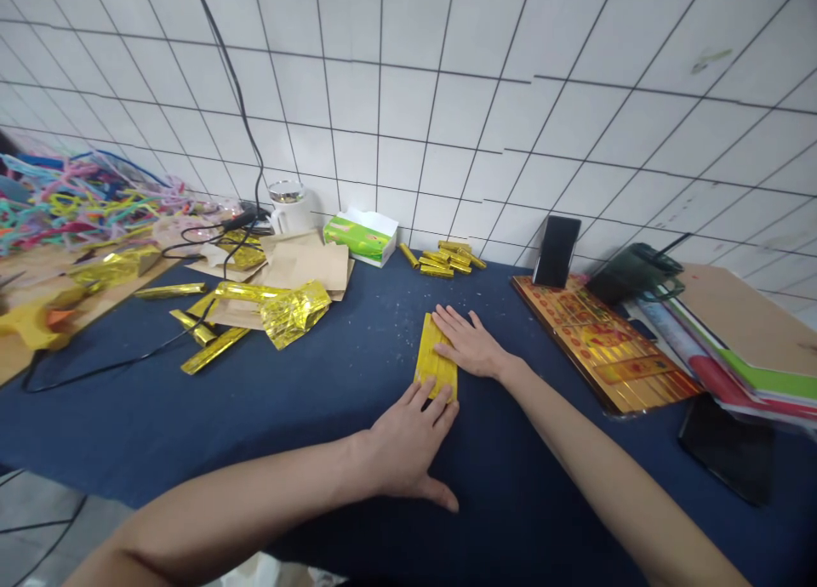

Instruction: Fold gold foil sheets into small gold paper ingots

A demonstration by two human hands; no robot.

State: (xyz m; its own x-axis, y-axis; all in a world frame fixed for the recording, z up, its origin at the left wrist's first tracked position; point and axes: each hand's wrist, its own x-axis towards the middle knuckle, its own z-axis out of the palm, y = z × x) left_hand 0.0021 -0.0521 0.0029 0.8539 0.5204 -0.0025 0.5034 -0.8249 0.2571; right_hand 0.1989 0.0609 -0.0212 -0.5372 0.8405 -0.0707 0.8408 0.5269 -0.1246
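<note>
A creased yellow sheet of paper lies flat on the dark blue tabletop, with lengthwise fold lines across it. The fingertips of my left hand rest on its near end, fingers spread and thumb stretched out to the right. Fingers extended, my right hand lies flat across the sheet's right side near the far end. Neither hand grips anything. Beyond them, by the wall, sits a small pile of gold foil rolls.
Crumpled gold foil, brown paper and a black cable lie left. A tissue pack and white mug stand by the wall. Right are an upright phone, a gold-red packet and a dark green cup.
</note>
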